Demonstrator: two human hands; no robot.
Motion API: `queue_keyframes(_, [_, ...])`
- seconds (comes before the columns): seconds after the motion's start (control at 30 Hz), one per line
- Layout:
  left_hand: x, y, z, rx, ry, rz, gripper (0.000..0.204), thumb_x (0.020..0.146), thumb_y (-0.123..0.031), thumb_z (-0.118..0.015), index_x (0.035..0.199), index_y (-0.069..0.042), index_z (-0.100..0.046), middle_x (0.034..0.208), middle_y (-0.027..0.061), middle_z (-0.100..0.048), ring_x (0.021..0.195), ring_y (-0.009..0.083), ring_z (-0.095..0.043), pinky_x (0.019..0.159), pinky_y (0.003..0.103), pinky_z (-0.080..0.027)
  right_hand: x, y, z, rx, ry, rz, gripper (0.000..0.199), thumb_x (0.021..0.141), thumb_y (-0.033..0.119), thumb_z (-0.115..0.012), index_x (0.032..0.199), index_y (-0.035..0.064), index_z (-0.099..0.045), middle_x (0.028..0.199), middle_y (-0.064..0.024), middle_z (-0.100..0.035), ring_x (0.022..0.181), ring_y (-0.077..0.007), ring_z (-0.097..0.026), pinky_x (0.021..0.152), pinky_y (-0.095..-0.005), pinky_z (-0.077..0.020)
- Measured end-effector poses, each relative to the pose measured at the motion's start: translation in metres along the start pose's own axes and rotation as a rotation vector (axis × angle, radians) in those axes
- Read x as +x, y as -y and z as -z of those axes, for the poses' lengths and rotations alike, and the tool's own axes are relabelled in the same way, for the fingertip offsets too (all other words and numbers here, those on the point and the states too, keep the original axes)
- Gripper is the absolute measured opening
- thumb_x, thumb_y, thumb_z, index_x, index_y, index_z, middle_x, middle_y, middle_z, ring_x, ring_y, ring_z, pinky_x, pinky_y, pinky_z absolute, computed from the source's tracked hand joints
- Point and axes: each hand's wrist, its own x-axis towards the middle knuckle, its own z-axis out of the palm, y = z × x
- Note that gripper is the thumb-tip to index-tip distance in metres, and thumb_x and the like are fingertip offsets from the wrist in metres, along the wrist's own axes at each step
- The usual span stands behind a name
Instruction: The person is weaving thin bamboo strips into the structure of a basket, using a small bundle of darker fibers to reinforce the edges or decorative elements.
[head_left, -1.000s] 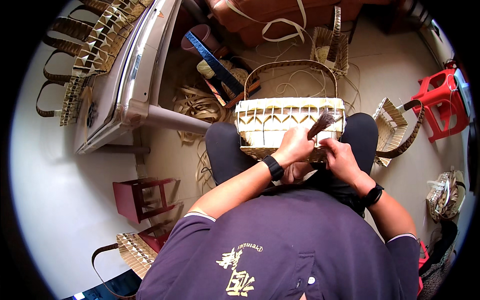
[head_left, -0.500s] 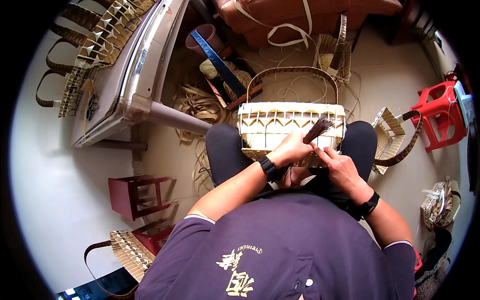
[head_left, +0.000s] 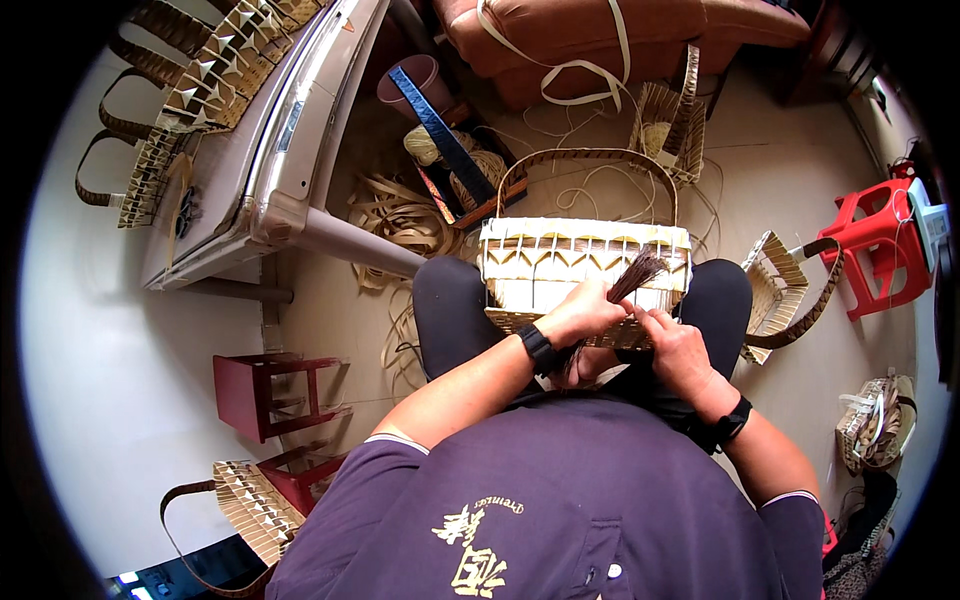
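Note:
Between my knees stands a woven basket (head_left: 540,290) with pale strips, a scalloped band and a tall brown arched handle. My left hand (head_left: 583,312) is closed around a bundle of thin dark brown strands (head_left: 640,274), whose frayed end fans out in front of the basket's near side. Close by, my right hand (head_left: 684,352) has thumb and forefinger brought together beside the bundle, by the left fingertips. Whatever lies in that pinch is too small to make out. Part of the bundle is hidden behind my left hand.
A table (head_left: 270,160) with several woven baskets is at the left. Coiled flat strips (head_left: 400,225) and a box of twine (head_left: 480,175) lie beyond my left knee. A smaller basket (head_left: 775,290) sits by my right knee, near a red stool (head_left: 880,245).
The view has shifted slightly, so the scene sits a little lower. My right fingers have drawn in from a stretched forefinger to a closer pinch; my left hand keeps its hold on the bundle.

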Motion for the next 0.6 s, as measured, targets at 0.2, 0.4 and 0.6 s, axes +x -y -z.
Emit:
queue_keyframes(0.2, [0.008,0.01,-0.001,0.05,-0.002,-0.018,0.023,0.086,-0.006,-0.067,0.105,0.003,-0.077,0.081,0.0016,-0.07,0.066,0.0068,-0.059,0.054,0.025,-0.044,0.013,0.021,0.026,0.362,-0.127,-0.055,0.051,0.084,-0.01,-0.049,0.129,0.0037,-0.069,0.101,-0.018,-0.071,0.07,-0.0314,-0.071,0.065,-0.0385,-0.0593])
queue_keyframes(0.4, [0.001,-0.001,0.004,0.016,0.062,0.04,0.024,0.087,-0.007,-0.066,0.106,0.003,-0.076,0.082,0.0011,-0.069,0.064,0.0059,-0.057,0.052,0.024,-0.042,0.017,0.018,0.033,0.867,0.127,-0.391,0.054,0.085,-0.014,-0.036,0.129,-0.0062,-0.066,0.106,-0.0132,-0.073,0.056,-0.0163,-0.067,0.058,-0.0301,-0.0564])
queue_keyframes(0.6, [0.001,-0.002,0.001,-0.014,0.057,0.027,0.024,0.087,-0.006,-0.065,0.106,0.003,-0.076,0.082,0.0016,-0.069,0.065,0.006,-0.058,0.053,0.024,-0.043,0.012,0.01,0.021,0.915,0.163,-0.404,0.065,0.083,-0.016,-0.036,0.142,-0.0006,-0.059,0.117,-0.0159,-0.07,0.062,-0.0154,-0.067,0.063,-0.0306,-0.058])
